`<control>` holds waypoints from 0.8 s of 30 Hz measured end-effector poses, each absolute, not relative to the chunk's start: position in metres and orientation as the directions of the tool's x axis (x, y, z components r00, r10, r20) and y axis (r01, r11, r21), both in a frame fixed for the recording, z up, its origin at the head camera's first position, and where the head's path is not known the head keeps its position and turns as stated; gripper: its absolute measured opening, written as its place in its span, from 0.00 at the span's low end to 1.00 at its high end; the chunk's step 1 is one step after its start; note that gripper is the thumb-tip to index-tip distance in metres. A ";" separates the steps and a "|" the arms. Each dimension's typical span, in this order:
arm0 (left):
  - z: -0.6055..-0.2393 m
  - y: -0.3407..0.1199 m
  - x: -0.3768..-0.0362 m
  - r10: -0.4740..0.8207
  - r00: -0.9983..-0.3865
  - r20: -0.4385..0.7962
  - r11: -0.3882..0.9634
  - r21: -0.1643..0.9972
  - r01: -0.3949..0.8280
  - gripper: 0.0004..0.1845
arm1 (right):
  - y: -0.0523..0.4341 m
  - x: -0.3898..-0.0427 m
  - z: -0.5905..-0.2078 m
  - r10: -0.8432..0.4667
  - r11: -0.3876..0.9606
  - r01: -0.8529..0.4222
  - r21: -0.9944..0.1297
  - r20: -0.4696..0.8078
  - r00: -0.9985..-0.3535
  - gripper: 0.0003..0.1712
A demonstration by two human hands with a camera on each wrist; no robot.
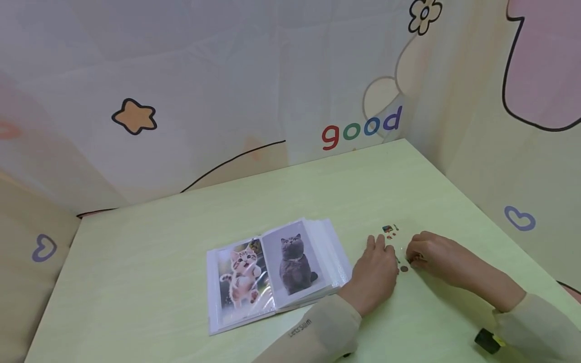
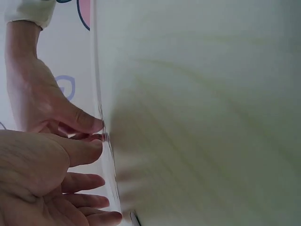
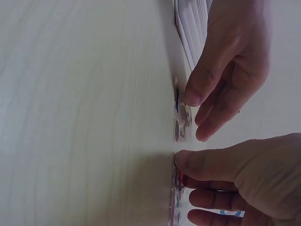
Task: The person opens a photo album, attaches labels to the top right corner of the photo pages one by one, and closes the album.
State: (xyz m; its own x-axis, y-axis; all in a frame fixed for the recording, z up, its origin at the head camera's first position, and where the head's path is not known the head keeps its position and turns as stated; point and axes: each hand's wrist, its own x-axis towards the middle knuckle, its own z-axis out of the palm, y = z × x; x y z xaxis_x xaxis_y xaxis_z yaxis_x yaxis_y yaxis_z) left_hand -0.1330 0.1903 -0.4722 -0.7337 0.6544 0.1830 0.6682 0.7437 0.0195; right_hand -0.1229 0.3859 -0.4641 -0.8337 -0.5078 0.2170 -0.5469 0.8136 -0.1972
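Note:
A clear sticker sheet (image 1: 394,237) with small coloured stickers (image 3: 179,129) lies on the pale green table (image 1: 181,227), right of an open photo album (image 1: 272,272). My left hand (image 1: 379,249) lies flat beside the album, its straight fingertips (image 3: 190,96) pressing on the sheet. My right hand (image 1: 415,258) is just to its right with fingers curled. Its thumb (image 3: 188,162) and a finger pinch a small sticker at the sheet's edge. From the left wrist, both thumbs (image 2: 87,123) meet at the sheet's edge (image 2: 106,155).
The album (image 3: 193,28) shows two cat photos and a thick stack of sleeves. A small black and yellow object (image 1: 487,340) sits by my right sleeve. Printed cloth walls (image 1: 363,126) close in the table at the back and right. Bare tabletop extends left and behind.

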 end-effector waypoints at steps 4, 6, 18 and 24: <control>-0.471 0.195 -0.131 0.638 -0.753 0.158 0.758 0.037 0.651 0.09 | 0.388 -0.121 -0.465 -0.508 0.812 -0.554 -0.184 0.246 -0.826 0.19; -0.470 0.197 -0.130 0.633 -0.759 0.153 0.765 0.022 0.643 0.08 | 0.388 -0.120 -0.464 -0.504 0.814 -0.552 -0.182 0.252 -0.826 0.20; -0.468 0.205 -0.128 0.624 -0.777 0.083 0.782 -0.090 0.617 0.05 | 0.389 -0.116 -0.465 -0.498 0.821 -0.546 -0.166 0.258 -0.828 0.18; -0.466 0.202 -0.127 0.597 -0.797 0.095 0.802 -0.056 0.594 0.07 | 0.386 -0.114 -0.469 -0.508 0.817 -0.559 -0.141 0.283 -0.814 0.17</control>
